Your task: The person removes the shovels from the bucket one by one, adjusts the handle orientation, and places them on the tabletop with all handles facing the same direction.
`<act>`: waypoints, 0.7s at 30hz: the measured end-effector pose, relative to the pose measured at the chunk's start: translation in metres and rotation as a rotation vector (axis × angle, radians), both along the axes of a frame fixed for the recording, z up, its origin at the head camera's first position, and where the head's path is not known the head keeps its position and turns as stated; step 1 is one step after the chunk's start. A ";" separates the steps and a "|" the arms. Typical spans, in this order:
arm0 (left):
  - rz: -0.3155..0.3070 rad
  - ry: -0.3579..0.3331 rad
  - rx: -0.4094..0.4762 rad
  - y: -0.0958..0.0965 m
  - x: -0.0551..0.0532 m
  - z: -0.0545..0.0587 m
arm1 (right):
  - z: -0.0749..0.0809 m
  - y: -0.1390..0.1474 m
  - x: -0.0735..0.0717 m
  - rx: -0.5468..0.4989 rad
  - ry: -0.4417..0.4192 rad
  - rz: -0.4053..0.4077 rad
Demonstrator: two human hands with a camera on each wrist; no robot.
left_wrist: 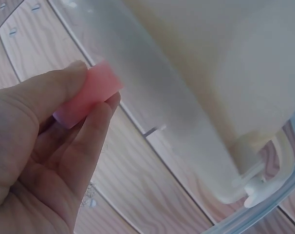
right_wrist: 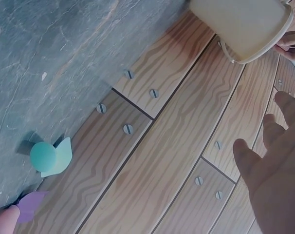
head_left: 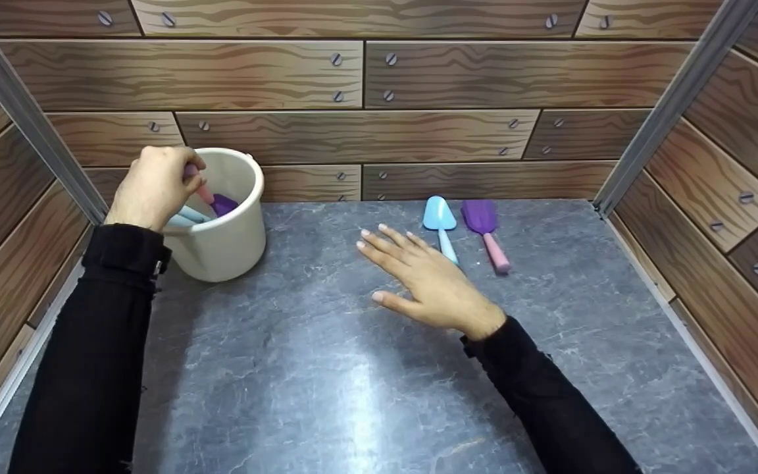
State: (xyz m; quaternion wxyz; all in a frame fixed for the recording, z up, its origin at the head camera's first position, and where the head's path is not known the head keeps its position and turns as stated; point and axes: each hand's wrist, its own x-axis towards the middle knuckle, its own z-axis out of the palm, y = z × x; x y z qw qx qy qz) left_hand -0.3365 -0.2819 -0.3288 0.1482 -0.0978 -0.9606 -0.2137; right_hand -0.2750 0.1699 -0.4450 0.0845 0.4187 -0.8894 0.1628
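Note:
At the left stands a cream bucket point(head_left: 227, 253). Over its rim, my left hand point(head_left: 152, 181) pinches the pink handle of a toy shovel, whose purple blade point(head_left: 224, 205) points down into the bucket. The handle's pink end point(left_wrist: 91, 92) shows between thumb and fingers in the left wrist view. Inside the bucket lies a light blue piece point(head_left: 189, 216), partly hidden by that hand. My right hand point(head_left: 428, 280) is held above the table, fingers spread and holding nothing. Near it lie a light blue toy trowel point(head_left: 440, 214) and another purple shovel with a pink handle point(head_left: 480, 216).
The grey marbled table point(head_left: 326, 368) is enclosed by wood-patterned walls point(head_left: 445, 72) at the back and both sides. Grey metal posts point(head_left: 672, 105) stand at the back corners. The bucket's handle point(right_wrist: 227, 51) hangs at its side.

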 end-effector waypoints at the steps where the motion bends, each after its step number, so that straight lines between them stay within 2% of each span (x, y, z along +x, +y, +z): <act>1: 0.003 0.008 0.001 0.001 0.001 0.001 | 0.000 0.000 0.000 -0.001 0.006 -0.003; 12: 0.029 0.090 -0.001 0.011 0.011 0.007 | 0.001 0.000 0.001 0.011 0.045 -0.043; 21: 0.036 0.217 -0.002 0.020 0.017 0.016 | 0.002 0.000 0.001 0.015 0.039 -0.050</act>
